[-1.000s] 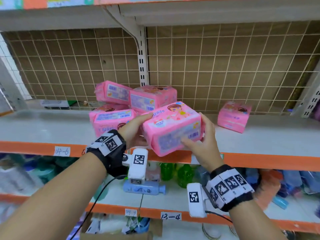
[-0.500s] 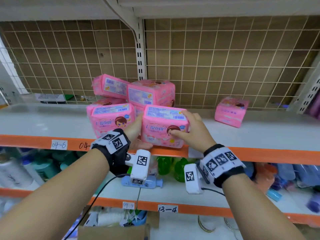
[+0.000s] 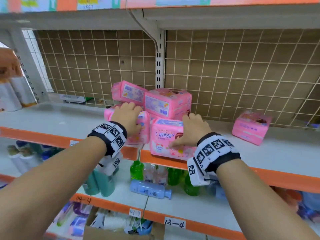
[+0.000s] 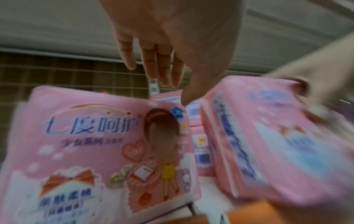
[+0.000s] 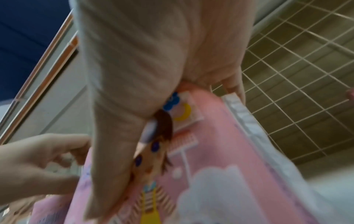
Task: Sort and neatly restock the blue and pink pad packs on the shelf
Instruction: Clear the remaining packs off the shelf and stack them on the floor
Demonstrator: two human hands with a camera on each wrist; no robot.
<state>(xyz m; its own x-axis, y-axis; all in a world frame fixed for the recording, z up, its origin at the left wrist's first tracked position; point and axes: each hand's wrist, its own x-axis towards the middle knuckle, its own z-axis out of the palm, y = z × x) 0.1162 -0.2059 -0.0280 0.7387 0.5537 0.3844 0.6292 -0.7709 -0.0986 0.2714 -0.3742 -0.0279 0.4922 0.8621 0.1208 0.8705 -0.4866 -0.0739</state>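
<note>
Several pink pad packs sit on the white shelf (image 3: 52,122); no blue pack is in view. My right hand (image 3: 192,134) grips the front right pink pack (image 3: 164,141), which stands upright at the shelf's front edge, thumb on its printed face (image 5: 220,174) and fingers over its top. My left hand (image 3: 128,116) lies on top of the neighbouring front left pack (image 3: 144,130), fingers straight (image 4: 151,63). Two more packs (image 3: 128,92) (image 3: 168,103) are stacked behind them. A lone pink pack (image 3: 251,127) lies far to the right.
A wire mesh (image 3: 242,75) over brown board backs the shelf, with a slotted post (image 3: 160,66) in the middle. Wrapped rolls (image 3: 10,87) stand at far left. Below, green bottles (image 3: 136,170) and a lying blue bottle (image 3: 150,189); a cardboard box (image 3: 121,232) at the bottom.
The pack held in both hands was turned upright and set down at the shelf's front edge beside the left pack. My left hand left it and moved onto the left pack's top.
</note>
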